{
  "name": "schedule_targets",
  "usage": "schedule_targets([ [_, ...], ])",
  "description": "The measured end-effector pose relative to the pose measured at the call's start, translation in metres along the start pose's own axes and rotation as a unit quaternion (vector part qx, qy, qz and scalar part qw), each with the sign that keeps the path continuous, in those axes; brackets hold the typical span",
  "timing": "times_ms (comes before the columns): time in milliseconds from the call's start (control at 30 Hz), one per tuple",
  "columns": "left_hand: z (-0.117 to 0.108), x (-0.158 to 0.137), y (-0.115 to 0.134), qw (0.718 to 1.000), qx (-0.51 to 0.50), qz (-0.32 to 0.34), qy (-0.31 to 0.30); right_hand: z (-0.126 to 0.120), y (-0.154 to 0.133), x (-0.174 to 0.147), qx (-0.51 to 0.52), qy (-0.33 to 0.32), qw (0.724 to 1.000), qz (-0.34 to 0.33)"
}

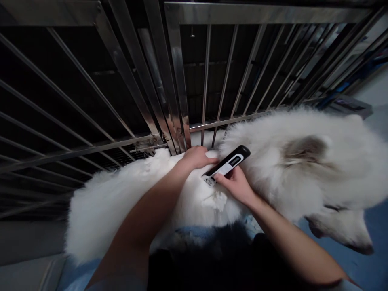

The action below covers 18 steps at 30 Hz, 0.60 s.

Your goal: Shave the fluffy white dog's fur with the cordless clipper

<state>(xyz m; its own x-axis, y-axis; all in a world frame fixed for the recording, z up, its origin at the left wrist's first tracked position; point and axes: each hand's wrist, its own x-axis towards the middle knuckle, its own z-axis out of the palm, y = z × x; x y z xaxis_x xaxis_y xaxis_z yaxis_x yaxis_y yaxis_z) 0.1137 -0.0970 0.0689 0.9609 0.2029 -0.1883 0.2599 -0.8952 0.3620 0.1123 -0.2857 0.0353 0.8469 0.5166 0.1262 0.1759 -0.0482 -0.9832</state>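
Observation:
A large white fluffy dog (121,202) stretches across the view, its head (342,226) to the right and its face turned down. My right hand (238,185) is closed around a black and white hair clipper (227,163), whose head end rests against the coat on the dog's back. A loose tuft of cut fur (216,200) lies on the coat just below the clipper. My left hand (198,157) presses on the dog's back beside the clipper, thumb stretched toward it; its other fingers are partly hidden.
Metal cages with barred doors (178,76) stand right behind the dog, with a latch (148,145) near its back. Blue floor (372,234) shows at the lower right. A grey box-like object (348,107) sits beyond the dog's head.

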Motion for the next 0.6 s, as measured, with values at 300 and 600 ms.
schedule_targets([
  [300, 0.007, 0.006, 0.005, 1.000, 0.008, -0.006, 0.016, -0.002, 0.003, 0.001, -0.016, 0.027, 0.999, 0.011],
  [600, -0.008, -0.003, -0.018, 0.984, -0.135, 0.094, -0.070, -0.006, -0.006, 0.001, -0.003, 0.074, 0.997, 0.029],
])
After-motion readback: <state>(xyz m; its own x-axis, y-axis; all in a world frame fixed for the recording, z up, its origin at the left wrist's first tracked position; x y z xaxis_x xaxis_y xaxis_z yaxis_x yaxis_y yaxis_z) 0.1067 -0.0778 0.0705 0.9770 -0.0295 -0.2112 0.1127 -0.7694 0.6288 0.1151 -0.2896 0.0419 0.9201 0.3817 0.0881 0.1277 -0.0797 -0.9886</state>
